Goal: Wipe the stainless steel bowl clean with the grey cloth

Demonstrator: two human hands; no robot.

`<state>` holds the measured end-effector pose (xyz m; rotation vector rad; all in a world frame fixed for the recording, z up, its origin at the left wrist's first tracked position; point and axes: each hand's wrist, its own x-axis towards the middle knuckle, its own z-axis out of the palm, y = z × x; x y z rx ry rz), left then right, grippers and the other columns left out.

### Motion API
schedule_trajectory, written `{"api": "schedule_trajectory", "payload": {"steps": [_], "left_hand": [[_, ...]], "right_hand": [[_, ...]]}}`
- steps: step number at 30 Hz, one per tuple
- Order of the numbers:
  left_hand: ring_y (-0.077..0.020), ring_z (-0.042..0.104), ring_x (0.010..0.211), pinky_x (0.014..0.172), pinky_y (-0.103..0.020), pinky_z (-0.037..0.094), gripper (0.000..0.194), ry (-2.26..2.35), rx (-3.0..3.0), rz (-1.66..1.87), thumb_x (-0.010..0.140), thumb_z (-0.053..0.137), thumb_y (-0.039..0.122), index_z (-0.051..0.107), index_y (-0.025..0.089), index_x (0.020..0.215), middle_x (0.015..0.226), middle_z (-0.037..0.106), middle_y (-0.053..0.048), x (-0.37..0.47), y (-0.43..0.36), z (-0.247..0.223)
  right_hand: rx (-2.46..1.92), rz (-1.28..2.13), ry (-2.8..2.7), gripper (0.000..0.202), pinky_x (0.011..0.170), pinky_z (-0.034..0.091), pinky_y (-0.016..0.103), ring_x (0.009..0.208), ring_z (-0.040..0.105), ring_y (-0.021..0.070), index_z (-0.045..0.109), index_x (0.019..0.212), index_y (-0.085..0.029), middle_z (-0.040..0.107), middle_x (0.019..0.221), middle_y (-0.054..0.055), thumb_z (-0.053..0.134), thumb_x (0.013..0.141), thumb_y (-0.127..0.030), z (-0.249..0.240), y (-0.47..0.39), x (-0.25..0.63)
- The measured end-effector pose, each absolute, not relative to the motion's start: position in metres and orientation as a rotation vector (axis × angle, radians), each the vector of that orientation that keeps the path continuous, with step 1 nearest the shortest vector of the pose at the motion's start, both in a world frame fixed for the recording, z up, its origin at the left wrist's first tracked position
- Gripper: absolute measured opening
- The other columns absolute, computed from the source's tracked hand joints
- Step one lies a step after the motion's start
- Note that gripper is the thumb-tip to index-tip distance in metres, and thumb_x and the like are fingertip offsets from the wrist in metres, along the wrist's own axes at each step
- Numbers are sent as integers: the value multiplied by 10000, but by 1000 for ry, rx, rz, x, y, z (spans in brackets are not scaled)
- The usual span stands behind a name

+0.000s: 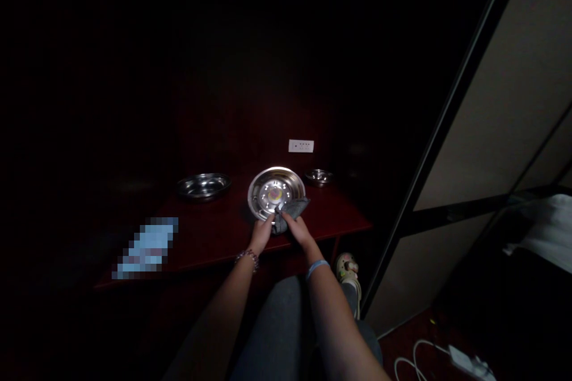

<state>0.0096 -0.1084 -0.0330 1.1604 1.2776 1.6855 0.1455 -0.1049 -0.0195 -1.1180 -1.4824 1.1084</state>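
A shiny steel basin [263, 184] with a coloured sticker at its centre is tilted up toward me over the dark red desk. My left hand [261, 236] grips its near rim, thumb on the inside. A grey cloth [295, 208] is draped over the near right part of the rim. My right hand [298, 230] is closed on the cloth, its thumb pressing it against the basin. The fingers under the rim are hidden on both hands.
On the red desk [201, 244] a wide steel dish [204, 186] lies to the left and a smaller steel dish [319, 177] behind right. A blurred pale-blue item [147, 248] lies front left. A socket [301, 146] is on the wall; a power strip [469, 363] with cable lies on the floor.
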Motion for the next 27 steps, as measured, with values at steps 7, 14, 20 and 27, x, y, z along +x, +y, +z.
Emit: {"api": "schedule_trajectory", "payload": {"steps": [7, 14, 20, 27], "left_hand": [[-263, 650, 1118, 1021, -404, 446, 331, 1287, 1261, 1658, 804, 581, 332, 711, 117, 1020, 1122, 732, -142, 13, -116, -29], [-240, 648, 1120, 1008, -347, 452, 299, 1290, 1280, 1674, 813, 583, 305, 710, 136, 1024, 1132, 733, -114, 16, -123, -26], [-241, 668, 1073, 983, -347, 473, 279, 1297, 1245, 1675, 803, 591, 285, 710, 124, 998, 1069, 751, -118, 17, -124, -22], [-230, 671, 1063, 977, -345, 477, 273, 1292, 1252, 1687, 796, 598, 323, 722, 156, 972, 1055, 759, -84, 16, -124, -25]], "right_hand": [[-967, 1147, -1325, 553, 992, 473, 350, 1095, 661, 243, 711, 1121, -116, 739, 1098, 97, 670, 760, -533, -30, -97, 147], [-936, 1149, -1328, 544, 985, 482, 358, 1071, 670, 247, 718, 1102, -100, 742, 1083, 110, 692, 745, -509, -28, -101, 151], [-914, 1174, -1327, 569, 1006, 472, 372, 1092, 665, 255, 720, 1109, -107, 736, 1110, 105, 708, 717, -519, -29, -99, 151], [-973, 1151, -1353, 567, 987, 478, 362, 1093, 662, 259, 726, 1089, -107, 738, 1102, 105, 682, 729, -544, -35, -96, 150]]}}
